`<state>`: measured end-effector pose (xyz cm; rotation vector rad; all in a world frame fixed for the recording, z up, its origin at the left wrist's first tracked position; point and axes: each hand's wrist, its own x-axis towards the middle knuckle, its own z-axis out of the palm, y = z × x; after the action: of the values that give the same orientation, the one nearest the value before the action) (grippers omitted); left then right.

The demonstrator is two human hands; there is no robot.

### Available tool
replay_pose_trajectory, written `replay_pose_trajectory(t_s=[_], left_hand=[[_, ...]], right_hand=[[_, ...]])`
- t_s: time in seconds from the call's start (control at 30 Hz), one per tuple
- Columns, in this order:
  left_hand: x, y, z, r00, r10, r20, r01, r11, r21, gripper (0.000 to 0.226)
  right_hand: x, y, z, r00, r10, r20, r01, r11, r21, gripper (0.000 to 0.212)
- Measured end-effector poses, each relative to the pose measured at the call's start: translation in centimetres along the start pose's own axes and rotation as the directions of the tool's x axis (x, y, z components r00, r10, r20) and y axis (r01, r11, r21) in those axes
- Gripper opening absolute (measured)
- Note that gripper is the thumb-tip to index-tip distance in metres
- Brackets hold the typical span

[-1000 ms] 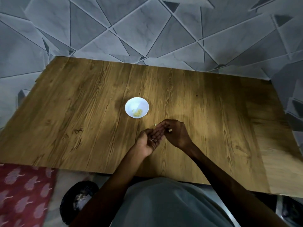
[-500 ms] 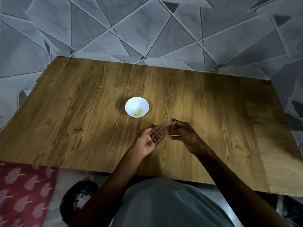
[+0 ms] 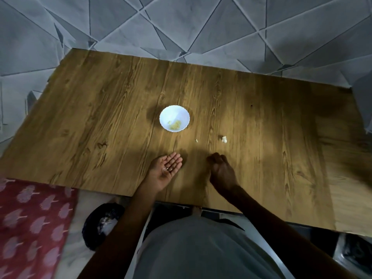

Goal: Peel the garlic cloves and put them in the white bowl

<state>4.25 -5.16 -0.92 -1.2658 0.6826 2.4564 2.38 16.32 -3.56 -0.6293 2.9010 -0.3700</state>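
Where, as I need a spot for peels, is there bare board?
Wide bare wooden board lies left of the white bowl and left hand, also beyond the bowl to the far edge, and right of the garlic clove and right hand. It is crowded between bowl, scrap, clove and both hands.
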Motion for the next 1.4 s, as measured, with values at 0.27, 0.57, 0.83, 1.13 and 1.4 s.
replay_pose_trajectory(t_s=[0.27,0.57,0.83,1.13,1.4], left_hand=[[-1.1,0.5,-3.0,1.0,0.005,0.012,-0.005,1.0,-0.014,0.033],[-4.5,4.0,-7.6,0.997,0.06,-0.054,-0.058,0.998,0.035,0.035],[-8.0,7.2,-18.4,0.994,0.095,-0.046,-0.101,0.979,-0.179,0.044],[-11.0,11.7,-33.7,0.948,0.183,-0.262,-0.279,0.874,-0.399,0.032],[-0.3,8.7,-50.0,0.924,0.096,-0.37,-0.328,0.694,-0.641,0.052]], right_hand=[[-3.3,-3.8,1.8,0.989,-0.129,-0.079,0.124,0.99,-0.063,0.035],[0.2,-14.3,0.6,0.977,0.209,0.051,-0.186,0.7,0.689,0.025],[0.3,-31.4,1.6,0.967,-0.204,0.152,0.091,0.835,0.542,0.031],[0.2,-43.6,7.8,0.885,-0.404,0.231,0.165,0.737,0.656,0.023],[-2.6,-46.9,31.0,0.723,-0.492,0.485,0.04,0.731,0.681,0.033]])
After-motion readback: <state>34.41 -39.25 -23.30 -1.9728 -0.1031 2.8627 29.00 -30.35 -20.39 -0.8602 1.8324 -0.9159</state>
